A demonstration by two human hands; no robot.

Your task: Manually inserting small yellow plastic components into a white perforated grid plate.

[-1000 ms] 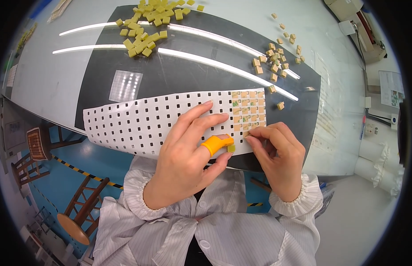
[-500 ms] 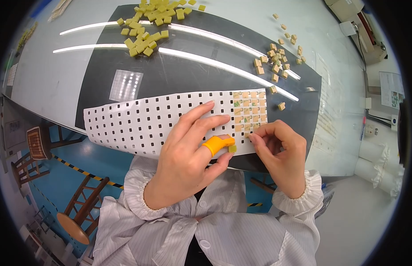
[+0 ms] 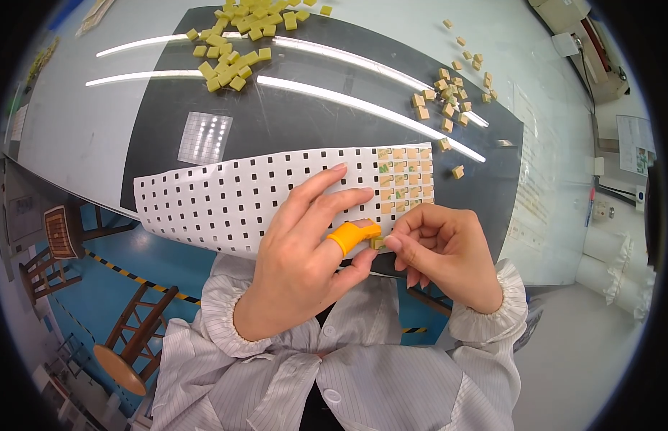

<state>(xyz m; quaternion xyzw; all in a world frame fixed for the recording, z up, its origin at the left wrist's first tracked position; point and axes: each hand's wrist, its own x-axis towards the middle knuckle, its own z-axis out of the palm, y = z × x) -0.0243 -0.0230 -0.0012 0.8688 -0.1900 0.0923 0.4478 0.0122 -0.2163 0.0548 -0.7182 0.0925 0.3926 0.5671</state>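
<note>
My left hand (image 3: 305, 248) rests over a white sheet (image 3: 204, 201) with rows of small dark square holes. It wears an orange finger cot (image 3: 348, 235) on the index finger. Thumb and index finger pinch a small yellow-green block (image 3: 377, 243) near the sheet's front edge. My right hand (image 3: 449, 248) is closed in a pinch, its thumb and fingertip against the block's right side. Whatever lies between those fingertips is too small to make out. Small tan squares (image 3: 400, 166), some with green marks, fill several rows at the sheet's right end.
Yellow-green blocks (image 3: 258, 31) lie heaped on the dark mat (image 3: 334, 104) at the far left. Tan-faced blocks (image 3: 447, 109) are scattered at the far right. A clear gridded square (image 3: 204, 138) lies behind the sheet. Wooden stools (image 3: 129, 345) stand on the blue floor at left.
My right hand has moved left and toward me, from the sheet's tan squares to the block in my left hand. The left hand has stayed nearly still.
</note>
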